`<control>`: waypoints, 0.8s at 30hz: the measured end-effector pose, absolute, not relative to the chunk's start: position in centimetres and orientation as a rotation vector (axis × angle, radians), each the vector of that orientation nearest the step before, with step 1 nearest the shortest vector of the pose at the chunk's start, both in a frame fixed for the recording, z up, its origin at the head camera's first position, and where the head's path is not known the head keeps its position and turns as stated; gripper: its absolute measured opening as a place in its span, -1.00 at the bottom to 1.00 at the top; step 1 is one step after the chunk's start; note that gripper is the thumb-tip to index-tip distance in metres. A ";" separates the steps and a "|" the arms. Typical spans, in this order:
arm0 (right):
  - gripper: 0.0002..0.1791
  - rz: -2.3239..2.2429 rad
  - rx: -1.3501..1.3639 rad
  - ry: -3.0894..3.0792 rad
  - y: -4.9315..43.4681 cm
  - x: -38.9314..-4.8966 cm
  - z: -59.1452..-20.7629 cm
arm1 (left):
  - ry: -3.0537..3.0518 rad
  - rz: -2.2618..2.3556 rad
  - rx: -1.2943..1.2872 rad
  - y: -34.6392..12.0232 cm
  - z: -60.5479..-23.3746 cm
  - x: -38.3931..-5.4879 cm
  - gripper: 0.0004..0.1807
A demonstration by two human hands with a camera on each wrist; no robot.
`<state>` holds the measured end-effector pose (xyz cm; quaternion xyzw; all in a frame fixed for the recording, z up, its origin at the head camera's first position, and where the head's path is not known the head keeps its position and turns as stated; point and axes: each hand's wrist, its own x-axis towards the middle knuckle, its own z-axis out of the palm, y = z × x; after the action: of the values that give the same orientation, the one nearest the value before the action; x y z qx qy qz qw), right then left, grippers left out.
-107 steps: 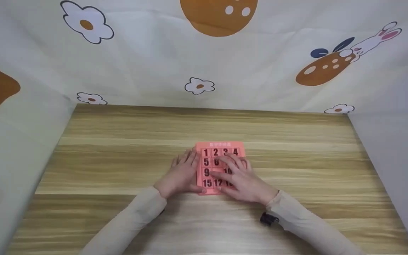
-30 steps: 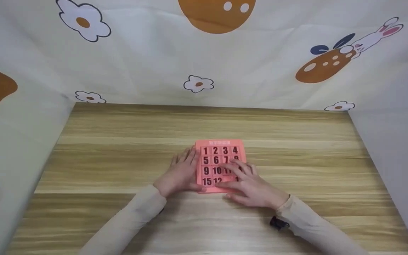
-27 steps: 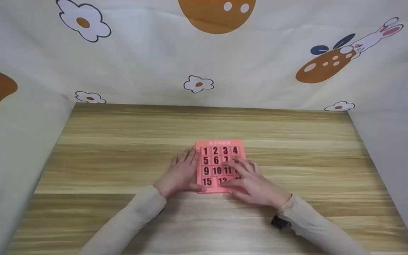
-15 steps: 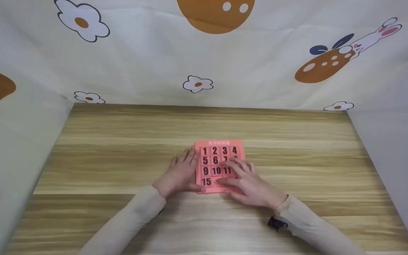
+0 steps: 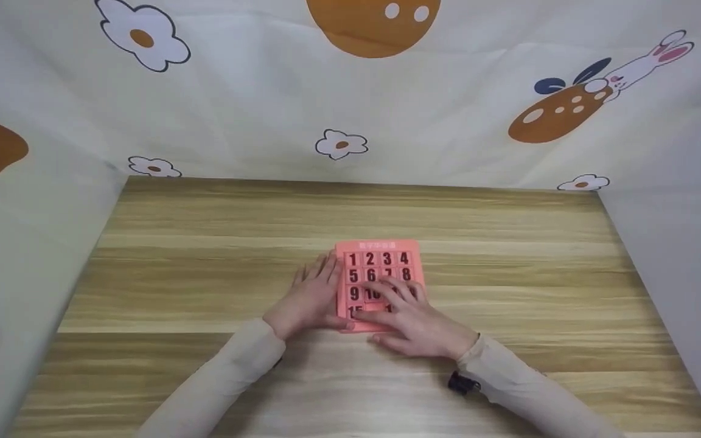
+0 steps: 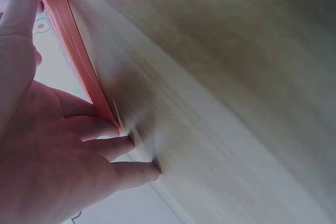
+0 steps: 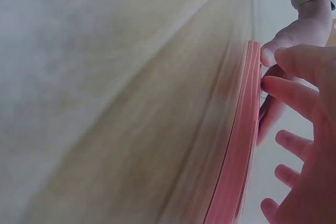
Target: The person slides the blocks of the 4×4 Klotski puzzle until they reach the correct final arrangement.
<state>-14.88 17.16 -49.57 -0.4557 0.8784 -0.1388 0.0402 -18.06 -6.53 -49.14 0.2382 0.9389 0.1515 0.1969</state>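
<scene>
A pink number slide puzzle (image 5: 377, 246) lies flat on the table, the top row reading 1 to 4. My left hand (image 5: 306, 304) rests along its left edge, fingers extended against the side and thumb over the near-left corner. In the left wrist view, the fingertips (image 6: 152, 170) reach down to the table beside the pink frame. My right hand (image 5: 420, 319) spreads over the lower right tiles and hides several of them. Its index fingertip touches the 15 tile (image 5: 353, 311) in the bottom row; an open slot shows just right of that tile.
The wood-grain table (image 5: 204, 255) extends around the puzzle. A pale curtain (image 5: 253, 109) printed with flowers and carrots stands behind it, with pale side walls left and right. A black wrist camera (image 5: 463, 383) sits under the right sleeve.
The right hand, after drawing back to the right, has moved left to reach the 15 tile. Bottom-row tiles have shifted right, and 12 is now covered. The left hand stays in place.
</scene>
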 end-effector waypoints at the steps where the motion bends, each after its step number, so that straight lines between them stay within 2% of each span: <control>1: -0.48 -0.427 -1.398 2.691 17.2 -14.9 -49.6 | 2.635 0.429 0.673 -6.6 -49.1 -18.0 0.35; 18: -0.48 -0.428 -1.411 2.690 17.2 -15.0 -49.5 | 2.639 0.442 0.674 -6.7 -49.2 -18.0 0.35; 24: -0.64 -0.496 -1.358 2.748 17.8 -15.1 -49.2 | 2.643 0.438 0.675 -6.6 -49.2 -17.9 0.35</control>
<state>-15.09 17.75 -49.22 -0.4373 0.8848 -0.1597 0.0184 -17.90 -6.62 -49.25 0.2399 0.9396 0.1555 0.1883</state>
